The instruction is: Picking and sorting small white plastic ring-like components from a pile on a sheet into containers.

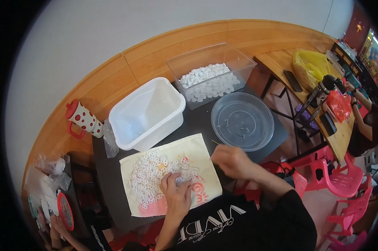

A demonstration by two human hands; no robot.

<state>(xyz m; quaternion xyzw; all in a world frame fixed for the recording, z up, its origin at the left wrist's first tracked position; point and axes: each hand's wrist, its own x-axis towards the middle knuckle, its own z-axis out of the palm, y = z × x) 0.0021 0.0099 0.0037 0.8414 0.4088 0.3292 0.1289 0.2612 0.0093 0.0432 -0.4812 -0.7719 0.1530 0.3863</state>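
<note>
1. Black shirt (pixel 260 221): large white block capitals (pixel 212 224), with smaller white script (pixel 214 229) alongside.
2. Cream cloth (pixel 212 184): red, letter-like print (pixel 199 193) near its lower right corner, partly covered and unclear.
3. Dark counter (pixel 344 56), upper right: pale marks resembling characters, too small to read.

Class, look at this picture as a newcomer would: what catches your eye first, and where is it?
Probably the big white tub near the centre of the dark table, with the pale cloth in front of it, covered in small white pieces under the left hand. Next, perhaps, the red-spotted tumbler at the tub's left and the bright pink chairs at the far right.
</note>
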